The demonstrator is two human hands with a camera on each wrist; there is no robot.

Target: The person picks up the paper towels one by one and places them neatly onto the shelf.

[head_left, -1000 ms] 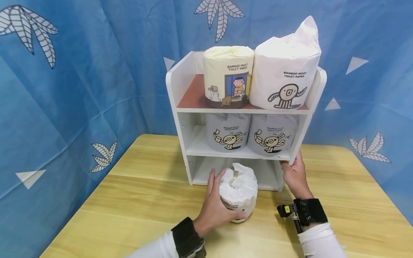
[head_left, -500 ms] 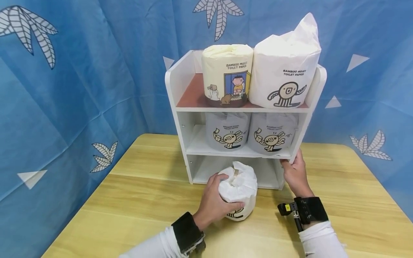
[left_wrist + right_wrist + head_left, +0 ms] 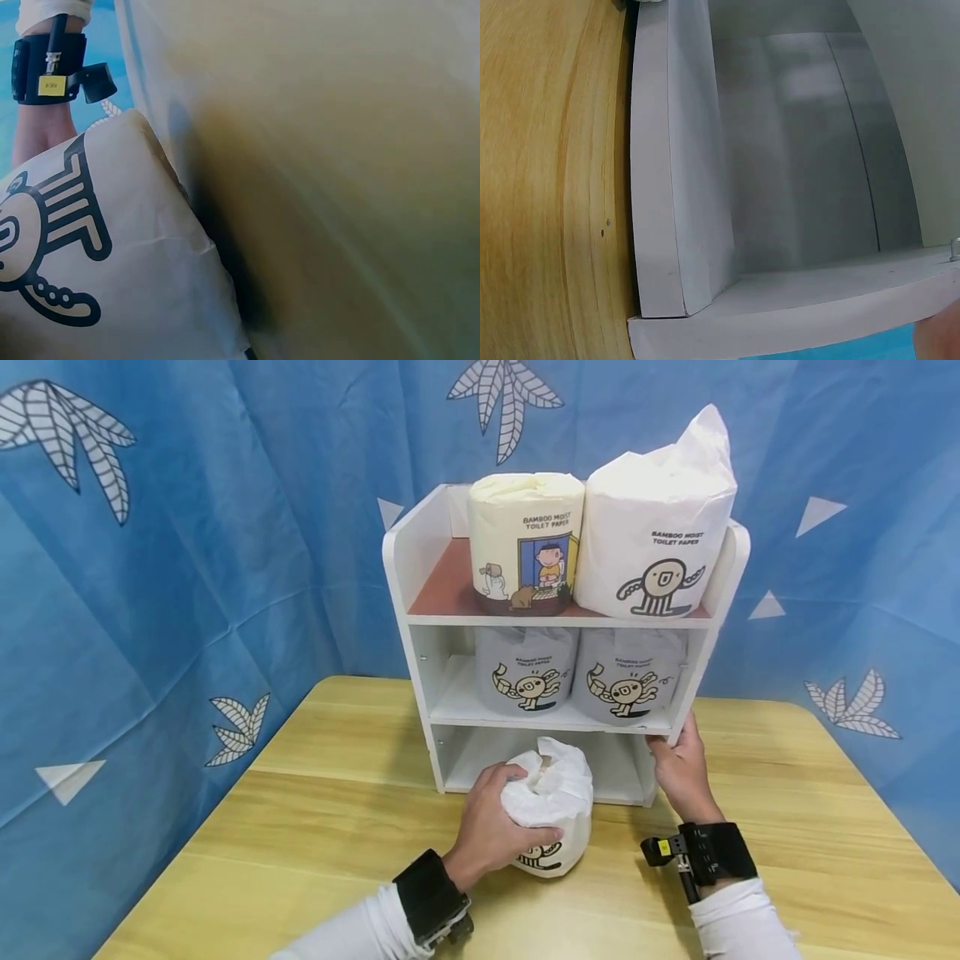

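In the head view, my left hand (image 3: 491, 822) grips a paper-wrapped toilet roll (image 3: 558, 806), thumb across its front and fingers round its far left side. The roll is slightly tilted over the table, in front of the lowest compartment; its printed figure (image 3: 56, 225) fills much of the left wrist view. My right hand (image 3: 681, 777) holds the right side panel of a white shelf (image 3: 555, 726), with some fingers hidden behind it. The right wrist view looks into the shelf's bare bottom compartment (image 3: 795, 150).
On the top board stand a cream toilet roll (image 3: 525, 543) and a larger white one (image 3: 656, 543). Two grey-looking rolls (image 3: 527, 672) fill most of the middle compartment. A blue curtain (image 3: 225, 527) hangs behind the wooden table (image 3: 315, 860).
The left hand's fingers have curled in closer round the roll. The roll has turned and tipped back, so more of its printed front shows. The right hand keeps its hold on the shelf.
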